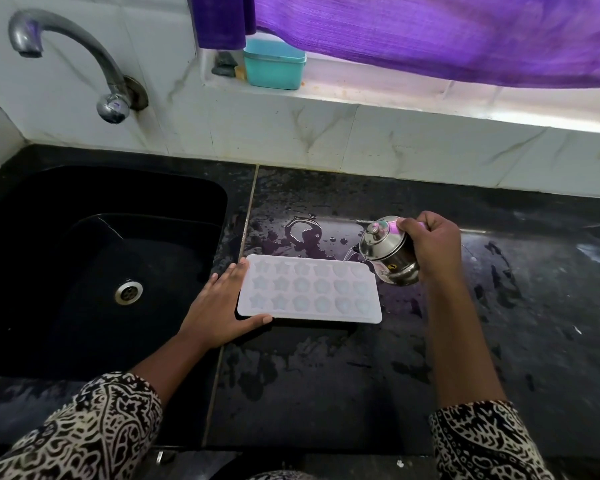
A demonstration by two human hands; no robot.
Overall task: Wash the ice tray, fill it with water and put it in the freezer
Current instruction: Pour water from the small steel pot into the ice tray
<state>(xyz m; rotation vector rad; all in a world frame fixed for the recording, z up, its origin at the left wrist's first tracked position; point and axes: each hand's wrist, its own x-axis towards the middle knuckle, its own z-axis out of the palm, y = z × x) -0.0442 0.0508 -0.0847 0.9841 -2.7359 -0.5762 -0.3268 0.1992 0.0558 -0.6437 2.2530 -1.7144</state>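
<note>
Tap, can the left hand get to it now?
Probably yes: only the open sink lies between the left hand, steadying the ice tray, and the tap. The right hand holds the steel jug.

The only marking stands on the small steel pot, which hangs tilted at about 2 o'clock from the ice tray. It is a round yellow sticker, low on the pot's shiny wall, at roughly 5 o'clock from the lid knob. The sticker bears one dark character that looks like a 3, but it is too small to read with certainty. No other word, brand, number or sign is legible anywhere in the head view.
</note>
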